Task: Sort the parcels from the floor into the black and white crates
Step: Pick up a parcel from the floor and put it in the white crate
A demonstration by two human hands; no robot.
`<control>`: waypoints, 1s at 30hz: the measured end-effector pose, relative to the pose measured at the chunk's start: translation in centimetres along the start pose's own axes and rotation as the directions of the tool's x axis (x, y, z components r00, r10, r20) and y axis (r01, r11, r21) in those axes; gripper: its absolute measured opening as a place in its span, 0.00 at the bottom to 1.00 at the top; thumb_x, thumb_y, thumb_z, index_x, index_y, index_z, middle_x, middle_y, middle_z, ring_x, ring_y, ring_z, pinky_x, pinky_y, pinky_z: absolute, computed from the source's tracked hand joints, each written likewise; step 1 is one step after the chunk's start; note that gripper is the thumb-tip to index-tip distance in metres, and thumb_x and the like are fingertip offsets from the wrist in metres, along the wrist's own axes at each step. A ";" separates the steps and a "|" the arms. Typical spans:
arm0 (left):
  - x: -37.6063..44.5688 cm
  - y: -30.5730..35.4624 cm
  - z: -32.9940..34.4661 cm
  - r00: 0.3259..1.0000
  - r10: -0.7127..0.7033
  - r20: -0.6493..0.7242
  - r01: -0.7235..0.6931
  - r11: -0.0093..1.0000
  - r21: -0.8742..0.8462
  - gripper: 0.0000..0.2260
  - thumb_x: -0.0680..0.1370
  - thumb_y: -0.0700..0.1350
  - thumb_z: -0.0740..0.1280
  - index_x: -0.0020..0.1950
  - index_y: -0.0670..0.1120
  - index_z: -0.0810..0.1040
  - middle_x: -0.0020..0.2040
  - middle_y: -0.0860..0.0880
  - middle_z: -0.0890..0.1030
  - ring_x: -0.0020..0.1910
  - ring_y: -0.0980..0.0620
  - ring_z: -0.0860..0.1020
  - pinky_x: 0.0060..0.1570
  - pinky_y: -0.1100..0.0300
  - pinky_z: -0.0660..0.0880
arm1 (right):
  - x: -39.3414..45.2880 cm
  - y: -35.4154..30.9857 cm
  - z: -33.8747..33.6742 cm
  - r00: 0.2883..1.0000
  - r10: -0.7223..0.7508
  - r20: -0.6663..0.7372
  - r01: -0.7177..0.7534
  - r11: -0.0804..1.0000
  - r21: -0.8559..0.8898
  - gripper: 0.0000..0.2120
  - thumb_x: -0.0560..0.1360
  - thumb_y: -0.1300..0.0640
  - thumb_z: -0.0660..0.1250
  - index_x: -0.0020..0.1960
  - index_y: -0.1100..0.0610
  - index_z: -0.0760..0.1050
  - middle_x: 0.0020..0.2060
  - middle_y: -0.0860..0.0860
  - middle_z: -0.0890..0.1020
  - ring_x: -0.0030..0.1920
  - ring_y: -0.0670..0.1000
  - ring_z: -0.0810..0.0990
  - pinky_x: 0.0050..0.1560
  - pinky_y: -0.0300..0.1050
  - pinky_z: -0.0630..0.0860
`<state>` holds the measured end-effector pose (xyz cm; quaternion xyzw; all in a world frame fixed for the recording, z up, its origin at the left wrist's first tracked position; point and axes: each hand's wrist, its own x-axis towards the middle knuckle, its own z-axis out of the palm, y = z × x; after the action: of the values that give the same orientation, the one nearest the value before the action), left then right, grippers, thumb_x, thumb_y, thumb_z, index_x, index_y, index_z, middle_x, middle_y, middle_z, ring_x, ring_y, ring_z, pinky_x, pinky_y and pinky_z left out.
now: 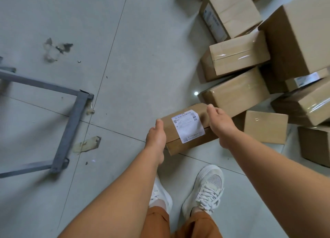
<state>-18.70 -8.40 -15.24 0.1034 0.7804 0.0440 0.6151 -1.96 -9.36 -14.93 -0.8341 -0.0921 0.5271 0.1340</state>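
Observation:
A brown cardboard parcel (185,139) with a white shipping label on top is held between my two hands above the tiled floor. My left hand (155,137) grips its left end, thumb along the upper edge. My right hand (220,123) grips its right end, fingers curled over the far side. Neither the black crate nor the white crate is in view.
A heap of cardboard boxes (239,59) covers the floor at the right and back right. A grey metal frame (71,125) lies at the left, with scraps of tape (87,144) beside it. My white shoes (205,191) stand just below the parcel.

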 end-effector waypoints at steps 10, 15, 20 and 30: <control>-13.9 8.1 -2.5 0.976 0.220 -0.013 -0.220 0.974 -0.053 0.09 0.79 0.50 0.61 0.55 0.48 0.77 0.49 0.49 0.81 0.40 0.52 0.77 0.32 0.64 0.69 | -11.7 -7.9 -7.4 0.993 -0.002 -0.119 0.018 0.991 0.136 0.24 0.78 0.39 0.53 0.70 0.47 0.68 0.66 0.55 0.69 0.56 0.56 0.72 0.56 0.49 0.71; -22.2 12.1 -3.8 0.936 0.344 0.072 -0.340 0.939 -0.058 0.15 0.78 0.44 0.64 0.65 0.50 0.73 0.56 0.48 0.80 0.47 0.52 0.78 0.34 0.64 0.69 | -19.1 -12.4 -12.6 0.986 -0.008 -0.169 0.047 0.972 0.232 0.22 0.79 0.40 0.52 0.67 0.49 0.70 0.64 0.55 0.70 0.57 0.56 0.73 0.58 0.51 0.70; -30.3 14.9 -4.3 0.889 0.433 0.148 -0.421 0.901 -0.108 0.10 0.78 0.47 0.63 0.58 0.50 0.78 0.54 0.47 0.82 0.45 0.49 0.80 0.40 0.60 0.75 | -26.2 -15.8 -18.5 0.974 -0.140 -0.179 0.191 0.930 0.313 0.19 0.82 0.46 0.53 0.63 0.58 0.70 0.59 0.61 0.74 0.53 0.58 0.74 0.49 0.46 0.67; -44.7 18.2 -4.7 0.824 0.534 0.188 -0.507 0.844 -0.173 0.25 0.78 0.64 0.56 0.62 0.45 0.72 0.54 0.43 0.79 0.46 0.49 0.78 0.35 0.59 0.73 | -37.6 -18.5 -26.8 0.987 -0.117 -0.109 0.159 0.782 0.602 0.34 0.75 0.31 0.54 0.68 0.55 0.69 0.54 0.54 0.78 0.44 0.50 0.76 0.37 0.45 0.70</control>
<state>-11.37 -0.01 31.95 0.2811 0.6423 0.2430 0.6704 5.96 -6.31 34.02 -0.7542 0.0262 0.4899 0.4363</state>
